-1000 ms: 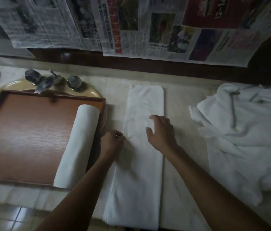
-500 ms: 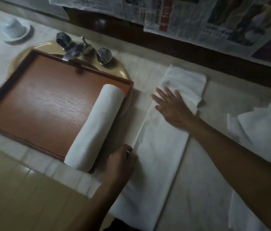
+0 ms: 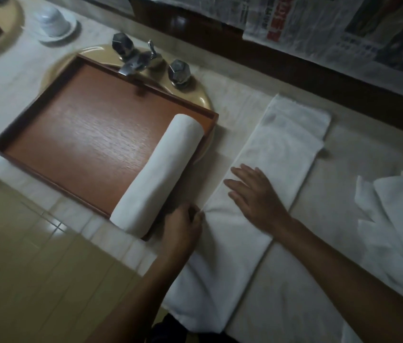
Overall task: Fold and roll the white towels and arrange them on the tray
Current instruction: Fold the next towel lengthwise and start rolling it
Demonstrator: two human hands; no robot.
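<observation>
Left hand [image 3: 183, 226] pinched towel [image 3: 282, 144] at its left edge; right hand [image 3: 257, 199] lay flat. I'd smooth creases before rolling.

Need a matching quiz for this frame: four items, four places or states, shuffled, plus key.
Items
1. rolled towel
2. folded towel
3. left hand
4. right hand

Places or states
A. rests flat, fingers straight, on the folded towel
B. lies along the right side of the wooden tray
C. laid out as a long strip on the counter
D. pinches the folded towel's left edge

Pairs: 1-B, 2-C, 3-D, 4-A
</observation>
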